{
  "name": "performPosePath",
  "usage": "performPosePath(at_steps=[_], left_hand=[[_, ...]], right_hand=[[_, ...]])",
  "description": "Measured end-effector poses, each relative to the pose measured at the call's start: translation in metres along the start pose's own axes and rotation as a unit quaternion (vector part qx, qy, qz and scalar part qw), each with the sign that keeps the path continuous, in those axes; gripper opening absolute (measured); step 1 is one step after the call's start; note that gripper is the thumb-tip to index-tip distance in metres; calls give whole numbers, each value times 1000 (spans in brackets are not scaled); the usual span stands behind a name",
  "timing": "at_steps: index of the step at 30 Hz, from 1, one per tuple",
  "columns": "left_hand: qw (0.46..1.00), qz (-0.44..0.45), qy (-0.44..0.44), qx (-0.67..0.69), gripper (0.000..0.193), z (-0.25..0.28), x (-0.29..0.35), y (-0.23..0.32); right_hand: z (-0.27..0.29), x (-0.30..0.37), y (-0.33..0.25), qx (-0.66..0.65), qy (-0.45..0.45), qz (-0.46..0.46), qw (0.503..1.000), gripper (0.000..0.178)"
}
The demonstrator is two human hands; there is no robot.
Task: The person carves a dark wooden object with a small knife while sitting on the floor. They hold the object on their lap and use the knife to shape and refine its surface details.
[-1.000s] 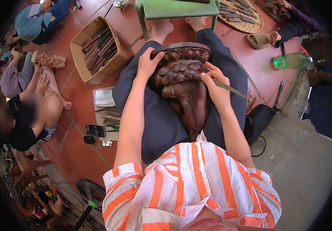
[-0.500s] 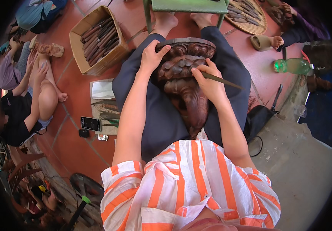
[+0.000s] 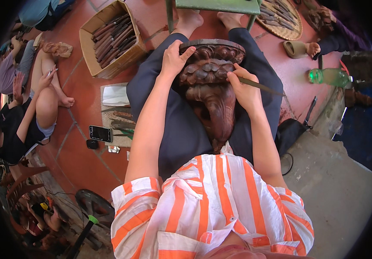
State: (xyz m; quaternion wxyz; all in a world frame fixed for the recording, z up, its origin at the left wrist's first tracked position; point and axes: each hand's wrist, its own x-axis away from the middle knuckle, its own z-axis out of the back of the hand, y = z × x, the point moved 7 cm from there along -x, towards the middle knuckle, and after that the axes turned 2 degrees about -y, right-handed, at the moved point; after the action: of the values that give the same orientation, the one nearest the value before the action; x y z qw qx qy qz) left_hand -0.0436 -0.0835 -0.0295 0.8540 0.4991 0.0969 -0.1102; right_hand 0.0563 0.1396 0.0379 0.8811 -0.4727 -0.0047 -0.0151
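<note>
A dark brown wood carving [image 3: 215, 100] stands between my legs, with a round flat top, bands of lobed relief and a curved stem that narrows toward me. My left hand [image 3: 174, 60] grips the upper left of the carving, its thumb over the rim. In my right hand [image 3: 246, 91] is a thin, tapered, flat tool that looks like a file [image 3: 263, 87], held like a pencil. Its free end points right, over my right thigh. The other end meets the lobed band, where my fingers partly hide the contact.
Beyond my legs stands a green stool [image 3: 218, 5]. To the left are a cardboard box [image 3: 99, 71] of wooden-handled tools, a mat with flat tools, a phone [image 3: 100, 134] and a seated person [image 3: 22, 112]. A woven tray [image 3: 296, 32] and green bottle [image 3: 330, 77] are right.
The whole view has shifted slightly. My right hand and the file have moved a little along the lobed band, while my left hand keeps its hold. The person at left has moved their hands apart.
</note>
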Motion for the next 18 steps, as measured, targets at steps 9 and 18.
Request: performPosePath(at_steps=[9,18], left_hand=[[1000,-10,6,-8,62,-1,0,0],[1000,-17,6,-14,64,-1,0,-1]], right_hand=[[1,0,3,-43,-15,-13,999,23],[0,3,-5,31,3,14,999,21]])
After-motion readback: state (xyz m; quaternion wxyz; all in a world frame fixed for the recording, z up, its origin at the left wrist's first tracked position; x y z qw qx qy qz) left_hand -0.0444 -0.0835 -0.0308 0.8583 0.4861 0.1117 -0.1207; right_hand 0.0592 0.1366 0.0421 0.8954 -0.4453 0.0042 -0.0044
